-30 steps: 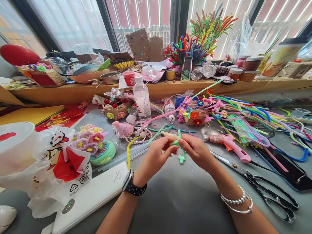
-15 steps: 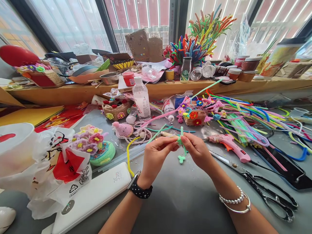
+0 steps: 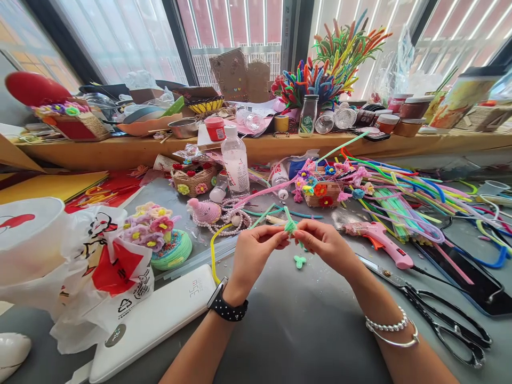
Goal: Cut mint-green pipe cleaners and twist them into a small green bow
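Head view: green fuzzy-wire piece (image 3: 290, 226) sits between both hands, above gray tabletop (image 3: 288, 330). Left hand (image 3: 256, 256) pinches its left side, thumb against forefinger; right hand (image 3: 328, 249) pinches its right side likewise, fingertips nearly meeting. Bunched part lies right at grip; free end points away from wearer, leaning slightly left, so long axis runs roughly across line joining hands. Small green three-lobed piece (image 3: 299, 261) lies on tabletop just wearer-side of grip, seemingly nearer right fingertips.

Down at eight o'clock, the white mouse (image 3: 14, 354) is cut by the left edge! And just off centre towards four o'clock, fingers (image 3: 312, 238) cover part of the green pipe cleaner (image 3: 290, 226).
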The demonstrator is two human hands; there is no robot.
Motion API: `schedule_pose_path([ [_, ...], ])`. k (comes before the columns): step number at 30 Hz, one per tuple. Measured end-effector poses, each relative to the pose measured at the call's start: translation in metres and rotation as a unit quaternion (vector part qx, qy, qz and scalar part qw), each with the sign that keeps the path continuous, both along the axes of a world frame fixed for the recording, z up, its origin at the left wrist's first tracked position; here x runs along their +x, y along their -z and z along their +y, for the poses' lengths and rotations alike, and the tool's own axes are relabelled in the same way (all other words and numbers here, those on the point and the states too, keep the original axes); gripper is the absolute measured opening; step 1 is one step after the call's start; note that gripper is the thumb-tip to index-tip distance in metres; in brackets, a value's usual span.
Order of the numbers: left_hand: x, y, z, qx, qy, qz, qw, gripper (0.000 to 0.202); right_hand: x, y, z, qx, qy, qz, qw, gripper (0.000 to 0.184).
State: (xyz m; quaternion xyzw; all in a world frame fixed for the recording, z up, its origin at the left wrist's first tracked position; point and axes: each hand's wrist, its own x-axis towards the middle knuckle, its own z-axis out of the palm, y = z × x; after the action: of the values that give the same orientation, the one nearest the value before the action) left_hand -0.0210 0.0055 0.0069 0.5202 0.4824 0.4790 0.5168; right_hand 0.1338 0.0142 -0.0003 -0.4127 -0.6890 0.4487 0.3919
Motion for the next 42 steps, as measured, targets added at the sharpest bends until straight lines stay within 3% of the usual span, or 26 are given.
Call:
schedule_pose_path([
  [4, 0.002, 0.001, -0.001, -0.008, 0.005, -0.038, 0.999, 0.020, 0.005, -0.002, 0.000, -0.045, -0.028, 0.051, 0.997, 0.022],
  [10, 0.004, -0.002, -0.004, -0.055, 0.039, -0.100, 0.993, 0.015, 0.005, 0.000, 0.000, -0.046, -0.029, 0.140, 0.989, 0.016],
  [16, 0.006, -0.005, -0.006, -0.097, 0.062, -0.121, 0.986, 0.015, 0.002, 0.003, 0.001, -0.083, -0.016, 0.219, 0.972, 0.024],
  [25, 0.004, -0.009, -0.006, -0.079, 0.077, -0.072, 0.991, 0.015, 0.000, 0.009, 0.002, -0.099, -0.052, 0.236, 0.965, 0.021],
  [34, 0.003, -0.005, -0.006, -0.142, 0.123, -0.128, 0.974, 0.015, -0.001, 0.009, 0.000, -0.090, -0.109, 0.256, 0.956, 0.011],
  [42, 0.004, -0.002, -0.006, -0.158, 0.135, -0.198, 0.958, 0.013, -0.002, 0.011, 0.002, -0.078, -0.075, 0.234, 0.966, 0.011],
])
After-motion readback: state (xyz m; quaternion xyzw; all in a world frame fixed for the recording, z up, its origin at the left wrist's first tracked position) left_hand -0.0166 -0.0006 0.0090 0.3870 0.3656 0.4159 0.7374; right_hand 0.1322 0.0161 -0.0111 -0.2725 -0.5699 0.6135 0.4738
